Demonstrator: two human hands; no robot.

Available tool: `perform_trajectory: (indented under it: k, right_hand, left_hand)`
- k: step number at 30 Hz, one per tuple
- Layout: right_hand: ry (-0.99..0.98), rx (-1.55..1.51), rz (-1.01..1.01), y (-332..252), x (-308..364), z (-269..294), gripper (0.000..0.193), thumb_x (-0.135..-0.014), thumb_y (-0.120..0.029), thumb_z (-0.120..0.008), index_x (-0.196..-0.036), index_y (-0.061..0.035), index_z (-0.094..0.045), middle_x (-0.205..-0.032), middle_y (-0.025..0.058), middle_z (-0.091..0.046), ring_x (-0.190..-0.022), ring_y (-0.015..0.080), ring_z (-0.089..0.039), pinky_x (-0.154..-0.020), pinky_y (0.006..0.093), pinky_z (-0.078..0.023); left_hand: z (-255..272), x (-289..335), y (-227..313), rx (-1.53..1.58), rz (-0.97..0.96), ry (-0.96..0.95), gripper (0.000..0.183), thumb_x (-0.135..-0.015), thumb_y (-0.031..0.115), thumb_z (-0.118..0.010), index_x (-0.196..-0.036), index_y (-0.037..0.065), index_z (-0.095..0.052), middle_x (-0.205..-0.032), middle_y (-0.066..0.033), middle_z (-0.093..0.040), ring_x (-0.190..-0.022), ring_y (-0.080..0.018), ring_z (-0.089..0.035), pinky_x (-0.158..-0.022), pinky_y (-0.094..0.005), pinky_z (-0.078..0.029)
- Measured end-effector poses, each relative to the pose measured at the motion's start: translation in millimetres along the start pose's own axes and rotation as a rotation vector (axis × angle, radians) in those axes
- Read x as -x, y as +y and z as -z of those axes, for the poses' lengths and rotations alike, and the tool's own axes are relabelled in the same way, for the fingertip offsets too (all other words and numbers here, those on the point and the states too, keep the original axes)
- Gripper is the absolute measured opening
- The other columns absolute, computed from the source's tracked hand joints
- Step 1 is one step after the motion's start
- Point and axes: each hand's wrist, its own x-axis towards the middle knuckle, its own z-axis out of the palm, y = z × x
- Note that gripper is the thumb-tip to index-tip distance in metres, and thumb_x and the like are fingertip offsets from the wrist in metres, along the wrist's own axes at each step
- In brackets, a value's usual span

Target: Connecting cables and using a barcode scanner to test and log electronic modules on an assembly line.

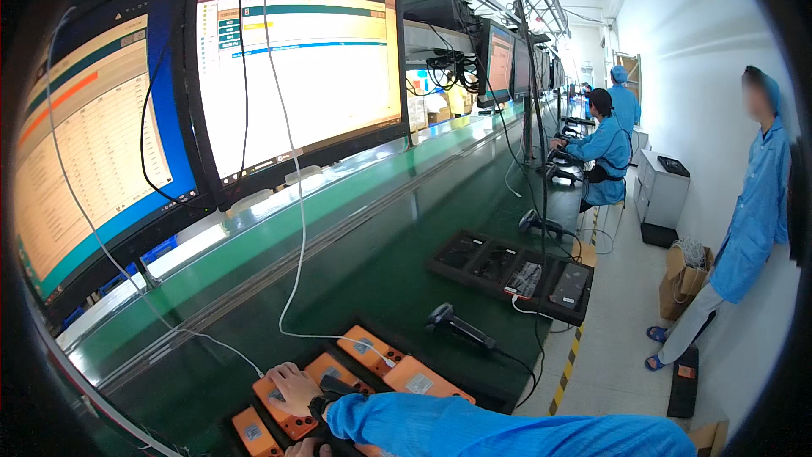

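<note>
My right hand [293,391] reaches in from the right in a blue sleeve, with a black band at the wrist. Its fingers bend over the top of an orange phone-like handset [298,425], close to the plug end of a white cable [241,354]. At the lower edge, only part of my left hand [306,448] shows beside the same handset; its fingers are mostly cut off. More orange handsets with pale labels lie around: one to the left [254,435], another at the back [370,347], and one on the right [423,379] near a second white cable's plug.
Two large monitors [300,76] stand along the left. On the green bench [372,271] lie a black handheld scanner [461,327] and a black compartment tray [507,275] with dark devices. Cables hang down across the bench. Several people in blue coats [600,148] are farther off, right.
</note>
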Motion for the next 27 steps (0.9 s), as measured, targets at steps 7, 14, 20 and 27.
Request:
perform_trajectory:
  k: [7, 14, 20, 27]
  right_hand:
    - [-0.02, 0.002, -0.01, -1.6, -0.2, 2.7, 0.053, -0.08, -0.035, -0.066, -0.122, -0.008, -0.046, -0.125, 0.013, -0.047, -0.127, 0.0322, -0.039, -0.096, 0.0501, -0.042]
    - [-0.003, -0.028, -0.009, -2.2, 0.5, 4.1, 0.049, -0.079, -0.032, -0.067, -0.118, -0.0089, -0.047, -0.123, 0.0121, -0.048, -0.126, 0.0327, -0.04, -0.094, 0.0501, -0.042]
    - [-0.012, -0.022, -0.003, -2.4, -0.6, 3.2, 0.048, -0.079, -0.032, -0.067, -0.117, -0.0088, -0.047, -0.122, 0.0116, -0.048, -0.126, 0.0325, -0.039, -0.094, 0.0498, -0.043]
    - [-0.017, -0.012, 0.002, -2.0, -0.1, 3.5, 0.048, -0.081, -0.032, -0.067, -0.118, -0.0084, -0.047, -0.123, 0.0117, -0.048, -0.126, 0.0324, -0.039, -0.094, 0.0495, -0.043]
  left_hand:
    - [1.4, -0.2, 0.3, -0.006, 0.02, -0.021, 0.029, -0.094, 0.029, -0.051, -0.103, 0.003, -0.062, -0.093, -0.0206, -0.066, -0.088, -0.0381, -0.062, -0.076, -0.0457, -0.049]
    - [0.4, -0.3, -1.2, -0.018, 0.011, -0.018, 0.029, -0.095, 0.029, -0.051, -0.103, 0.003, -0.062, -0.093, -0.0199, -0.066, -0.088, -0.0376, -0.062, -0.076, -0.0454, -0.049]
    - [-0.5, 0.1, -3.4, -0.005, -0.009, 0.009, 0.029, -0.095, 0.028, -0.052, -0.102, 0.003, -0.063, -0.093, -0.0196, -0.067, -0.087, -0.0373, -0.062, -0.076, -0.0447, -0.049]
    - [1.6, -0.4, 0.7, 0.001, 0.021, -0.005, 0.029, -0.095, 0.028, -0.052, -0.103, 0.003, -0.063, -0.093, -0.0192, -0.067, -0.087, -0.0369, -0.062, -0.076, -0.0447, -0.049]
